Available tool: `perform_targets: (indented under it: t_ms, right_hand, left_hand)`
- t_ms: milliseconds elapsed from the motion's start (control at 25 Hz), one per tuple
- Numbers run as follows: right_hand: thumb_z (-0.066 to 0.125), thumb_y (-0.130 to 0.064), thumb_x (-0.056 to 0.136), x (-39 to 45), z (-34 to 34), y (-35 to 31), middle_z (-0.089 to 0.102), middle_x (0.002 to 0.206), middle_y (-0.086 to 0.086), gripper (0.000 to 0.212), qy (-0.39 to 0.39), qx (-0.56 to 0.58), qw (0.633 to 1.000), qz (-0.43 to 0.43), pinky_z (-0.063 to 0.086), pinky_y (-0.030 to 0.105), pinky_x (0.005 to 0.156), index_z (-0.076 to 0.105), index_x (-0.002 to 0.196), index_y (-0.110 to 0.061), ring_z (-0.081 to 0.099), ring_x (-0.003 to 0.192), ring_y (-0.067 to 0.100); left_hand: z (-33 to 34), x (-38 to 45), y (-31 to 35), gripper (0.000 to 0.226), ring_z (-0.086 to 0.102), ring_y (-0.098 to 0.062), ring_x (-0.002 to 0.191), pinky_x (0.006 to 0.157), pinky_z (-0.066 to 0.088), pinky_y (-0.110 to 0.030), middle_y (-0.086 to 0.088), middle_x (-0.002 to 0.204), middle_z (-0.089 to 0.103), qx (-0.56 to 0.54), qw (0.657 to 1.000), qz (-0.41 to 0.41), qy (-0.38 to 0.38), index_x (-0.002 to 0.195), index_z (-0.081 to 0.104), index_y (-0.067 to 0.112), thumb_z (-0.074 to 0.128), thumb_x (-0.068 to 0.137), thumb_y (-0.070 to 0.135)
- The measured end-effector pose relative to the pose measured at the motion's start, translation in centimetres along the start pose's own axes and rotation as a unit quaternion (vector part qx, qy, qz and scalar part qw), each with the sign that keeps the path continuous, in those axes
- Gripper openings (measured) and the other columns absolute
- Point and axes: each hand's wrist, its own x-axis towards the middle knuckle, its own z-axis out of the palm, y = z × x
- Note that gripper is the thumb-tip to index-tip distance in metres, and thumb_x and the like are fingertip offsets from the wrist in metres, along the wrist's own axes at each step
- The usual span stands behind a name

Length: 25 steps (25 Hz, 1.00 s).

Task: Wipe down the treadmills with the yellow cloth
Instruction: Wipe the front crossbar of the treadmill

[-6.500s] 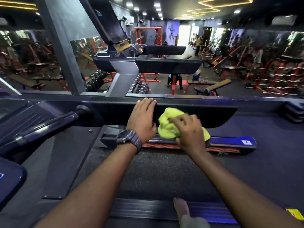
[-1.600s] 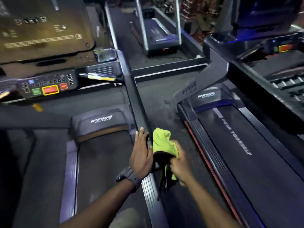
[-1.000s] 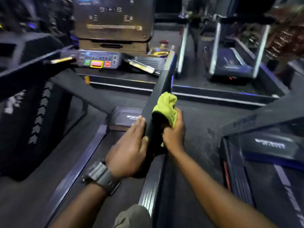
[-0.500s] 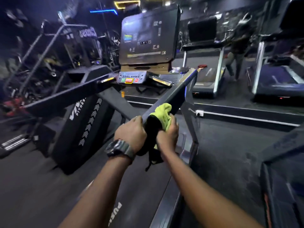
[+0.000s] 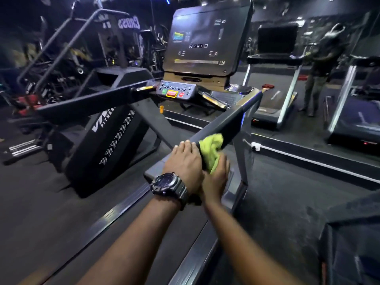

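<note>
Slid further up the right handrail (image 5: 230,122) since half a second ago: yellow cloth (image 5: 211,150), pinched against the rail's side by the right hand (image 5: 216,175). Left hand (image 5: 185,163) laid flat along the rail, fingers straight, just beside the cloth. Console (image 5: 176,92) ahead.

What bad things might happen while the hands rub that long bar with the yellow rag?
1. The right hand bunches the crumpled yellow cloth against the sloping dark handrail; loose folds might slip free and drop.
2. Wiping upward leads toward the grey button panel; the cloth might press its red button.
3. The left hand only rests on the rail, so it may slide.
</note>
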Motion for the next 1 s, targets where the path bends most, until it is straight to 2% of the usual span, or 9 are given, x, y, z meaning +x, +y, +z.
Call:
perform_targets:
  t_ms: [80,280,440,480,520,640,800,880,1000]
  right_hand:
    - [0.059,-0.029,0.078,-0.3,-0.6,1.2,0.053,0.117,-0.003,0.049,-0.024,0.043,0.998,-0.038,0.039,0.014,0.079,0.052,0.126,-0.025,0.054,0.102,0.013]
    - [0.048,0.002,0.069,13.7,-1.3,3.2,0.052,0.125,0.007,0.070,-0.009,-0.007,1.000,0.019,0.047,0.035,0.092,0.050,0.134,-0.021,0.056,0.111,0.029]
    - [0.053,-0.025,0.098,10.5,-0.7,5.3,0.057,0.120,0.007,0.017,-0.066,-0.023,0.995,0.068,0.042,0.021,0.085,0.059,0.115,-0.026,0.055,0.115,0.022]
    - [0.052,-0.024,0.098,11.4,-0.8,5.5,0.056,0.118,0.006,0.017,-0.073,-0.024,0.996,0.039,0.040,0.015,0.082,0.057,0.113,-0.031,0.054,0.114,0.021]
    - [0.053,-0.016,0.091,12.9,-1.0,5.6,0.053,0.117,0.004,0.029,-0.080,0.008,0.997,0.014,0.040,0.013,0.082,0.055,0.116,-0.030,0.054,0.112,0.021]
    - [0.047,-0.004,0.067,18.7,-1.2,4.8,0.050,0.122,0.010,0.069,-0.005,0.016,0.999,0.031,0.045,0.034,0.093,0.050,0.134,-0.022,0.055,0.113,0.032]
    - [0.049,-0.037,0.077,14.3,-2.4,5.1,0.051,0.127,0.014,0.068,-0.078,0.053,0.995,0.013,0.034,0.023,0.088,0.047,0.139,-0.010,0.052,0.116,0.029]
    - [0.057,-0.017,0.085,14.3,-2.8,6.5,0.050,0.123,0.006,0.055,-0.107,0.060,0.992,-0.023,0.032,0.019,0.085,0.047,0.139,-0.009,0.052,0.115,0.026]
    - [0.046,0.006,0.070,22.2,-1.8,7.5,0.052,0.124,0.007,0.068,-0.030,0.024,0.999,0.030,0.039,0.025,0.089,0.050,0.133,-0.020,0.056,0.115,0.032]
  left_hand:
    - [0.8,1.8,1.3,0.069,0.013,-0.029,0.148,0.122,0.009,-0.040,-0.019,0.159,0.016,-0.012,1.000,-0.020,0.001,0.151,0.013,-0.002,0.034,0.093,0.029]
    - [3.2,3.8,4.2,0.070,0.035,-0.029,0.141,0.119,0.020,-0.040,-0.018,0.150,0.039,0.019,0.990,-0.097,0.098,0.146,0.034,0.000,0.033,0.083,0.032]
    - [3.2,7.9,5.6,0.068,0.023,-0.021,0.147,0.122,0.012,-0.036,-0.012,0.158,0.027,-0.044,0.991,-0.091,0.086,0.151,0.021,0.004,0.034,0.088,0.028]
    - [3.3,8.2,5.8,0.070,0.021,-0.020,0.147,0.122,0.010,-0.035,-0.010,0.159,0.026,-0.040,0.991,-0.091,0.088,0.151,0.019,0.005,0.031,0.087,0.030]
    - [3.5,8.2,5.9,0.073,0.022,-0.020,0.147,0.122,0.011,-0.034,-0.010,0.158,0.027,-0.027,0.991,-0.095,0.095,0.151,0.021,0.005,0.029,0.083,0.031]
    - [3.8,8.7,6.6,0.080,0.029,-0.022,0.144,0.120,0.014,-0.035,-0.013,0.153,0.036,-0.021,0.988,-0.104,0.108,0.148,0.030,0.004,0.022,0.075,0.035]
    - [3.7,11.4,7.6,0.087,0.029,-0.023,0.143,0.120,0.012,-0.036,-0.013,0.153,0.036,-0.042,0.989,-0.097,0.099,0.148,0.031,0.006,0.005,0.075,0.046]
    - [4.6,11.4,7.6,0.084,0.028,-0.025,0.144,0.120,0.013,-0.037,-0.013,0.154,0.035,-0.012,0.991,-0.089,0.102,0.147,0.034,0.006,0.009,0.080,0.049]
    - [5.4,11.4,7.5,0.074,0.042,-0.028,0.134,0.116,0.027,-0.040,-0.012,0.143,0.049,0.004,0.985,-0.100,0.141,0.139,0.046,0.007,0.022,0.086,0.054]
